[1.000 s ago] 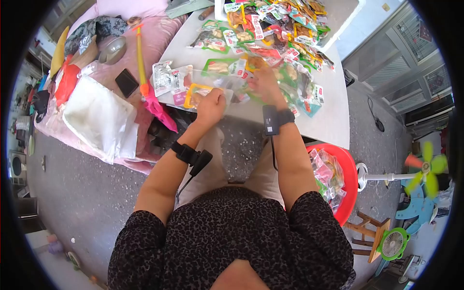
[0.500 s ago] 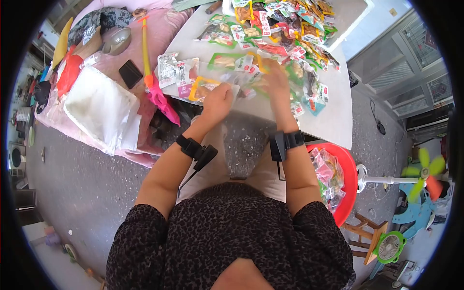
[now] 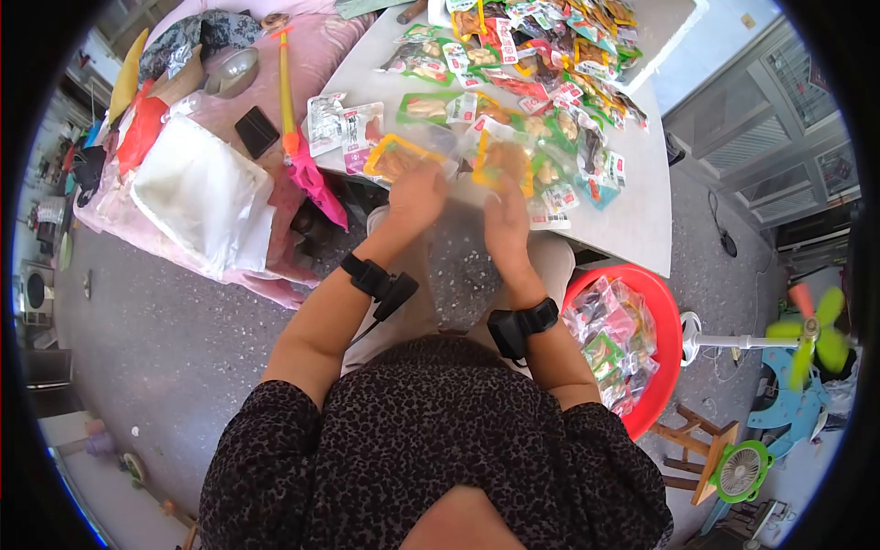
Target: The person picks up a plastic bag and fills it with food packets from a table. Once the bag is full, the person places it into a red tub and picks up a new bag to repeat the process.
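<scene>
My left hand (image 3: 419,195) is closed on a clear snack packet with a yellow-orange border (image 3: 392,159), near the front edge of the white table (image 3: 623,220). In my right hand (image 3: 506,215) is another yellow-bordered snack packet (image 3: 502,163), held upright and a little blurred. Just beyond the hands lie a green-bordered packet (image 3: 426,107) and several packets with pale contents. Two white packets (image 3: 363,126) rest to the left of the left hand. Under the right hand's packet, other packets partly overlap.
A large heap of colourful snack packets (image 3: 550,46) covers the table's far side. A red basin (image 3: 667,339) of packets stands on the floor at right. To the left, a pink-covered surface holds a white padded sheet (image 3: 197,197), a black phone (image 3: 256,132) and a metal bowl (image 3: 234,73).
My right hand has drawn back from the packets toward me, now with a yellow-bordered packet in it. The left hand keeps its packet and has shifted slightly.
</scene>
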### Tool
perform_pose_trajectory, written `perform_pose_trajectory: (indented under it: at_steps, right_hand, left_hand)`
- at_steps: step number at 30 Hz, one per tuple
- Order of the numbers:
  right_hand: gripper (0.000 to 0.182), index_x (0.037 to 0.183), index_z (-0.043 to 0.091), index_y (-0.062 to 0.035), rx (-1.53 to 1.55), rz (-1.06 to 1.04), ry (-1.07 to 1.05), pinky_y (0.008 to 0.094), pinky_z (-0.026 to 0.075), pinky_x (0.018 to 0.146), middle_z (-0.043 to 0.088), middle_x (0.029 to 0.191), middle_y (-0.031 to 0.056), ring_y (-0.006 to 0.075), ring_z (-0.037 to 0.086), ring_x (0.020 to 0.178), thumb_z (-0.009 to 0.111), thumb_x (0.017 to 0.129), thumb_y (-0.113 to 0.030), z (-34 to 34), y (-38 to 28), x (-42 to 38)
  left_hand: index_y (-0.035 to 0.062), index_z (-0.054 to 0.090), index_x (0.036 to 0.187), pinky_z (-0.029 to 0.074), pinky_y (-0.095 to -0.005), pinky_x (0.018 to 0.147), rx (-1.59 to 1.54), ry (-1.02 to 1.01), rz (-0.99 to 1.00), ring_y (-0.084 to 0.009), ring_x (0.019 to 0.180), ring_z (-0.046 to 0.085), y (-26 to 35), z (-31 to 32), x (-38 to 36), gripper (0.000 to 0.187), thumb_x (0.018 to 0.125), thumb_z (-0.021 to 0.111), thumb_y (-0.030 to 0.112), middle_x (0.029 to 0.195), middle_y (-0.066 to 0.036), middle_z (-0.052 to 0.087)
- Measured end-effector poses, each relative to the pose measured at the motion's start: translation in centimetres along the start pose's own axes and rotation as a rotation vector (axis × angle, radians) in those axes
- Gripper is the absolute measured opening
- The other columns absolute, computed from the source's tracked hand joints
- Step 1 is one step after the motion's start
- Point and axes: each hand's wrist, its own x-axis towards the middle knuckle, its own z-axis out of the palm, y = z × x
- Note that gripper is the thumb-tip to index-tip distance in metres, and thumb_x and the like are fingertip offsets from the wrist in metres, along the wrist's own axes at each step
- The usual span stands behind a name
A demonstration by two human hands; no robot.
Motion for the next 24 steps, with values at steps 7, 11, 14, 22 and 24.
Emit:
perform_pose_trajectory:
  at_steps: [7,11,14,22,24]
  right_hand:
    - [0.042,0.113,0.037,0.0048,-0.082,-0.063,0.032,0.0355,0.035,0.084,0.046,0.104,0.0247,0.0351,0.044,0.098,0.046,0.072,-0.003,-0.3,-0.5,0.4]
    - [0.045,0.114,0.035,0.0051,-0.14,-0.058,-0.017,0.0383,0.034,0.084,0.044,0.105,0.0265,0.0388,0.042,0.098,0.044,0.07,-0.002,1.0,-0.5,0.9]
    - [0.046,0.114,0.035,0.0054,-0.108,-0.081,-0.026,0.0395,0.034,0.085,0.043,0.106,0.0272,0.0399,0.041,0.099,0.043,0.07,-0.001,2.0,1.0,0.8]
    - [0.046,0.113,0.034,0.0043,-0.033,0.036,-0.094,0.0395,0.036,0.081,0.045,0.1,0.0274,0.0396,0.044,0.095,0.042,0.068,0.0,3.2,1.3,0.0]
    - [0.045,0.112,0.035,0.0034,0.045,0.228,-0.26,0.0389,0.037,0.079,0.047,0.099,0.0258,0.0385,0.045,0.093,0.042,0.068,0.0,3.0,0.3,0.1]
  left_hand:
    - [0.0035,0.051,0.078,0.04,-0.0393,0.059,-0.19,0.135,0.086,-0.0313,0.069,0.053,1.0,-0.2,1.7,0.013,0.073,0.047,0.014,0.07,-0.016,0.053]
    - [0.0022,0.051,0.077,0.04,-0.0337,0.054,-0.501,-0.019,-0.154,-0.0216,0.059,0.052,0.6,1.9,2.7,0.014,0.074,0.047,0.015,0.063,-0.011,0.053]
    - [0.0031,0.05,0.079,0.035,-0.0241,0.047,-0.75,-0.117,-0.394,-0.011,0.052,0.045,1.1,1.9,2.6,0.011,0.076,0.048,0.013,0.061,-0.003,0.049]
    - [0.0033,0.047,0.086,0.033,-0.0203,0.043,-0.8,-0.163,-0.522,-0.0072,0.049,0.042,1.7,2.1,2.3,0.013,0.078,0.045,0.013,0.061,-0.002,0.046]
    - [0.0032,0.046,0.086,0.033,-0.0207,0.043,-0.728,-0.098,-0.475,-0.0075,0.049,0.042,2.1,2.4,2.2,0.013,0.078,0.045,0.013,0.062,-0.002,0.047]
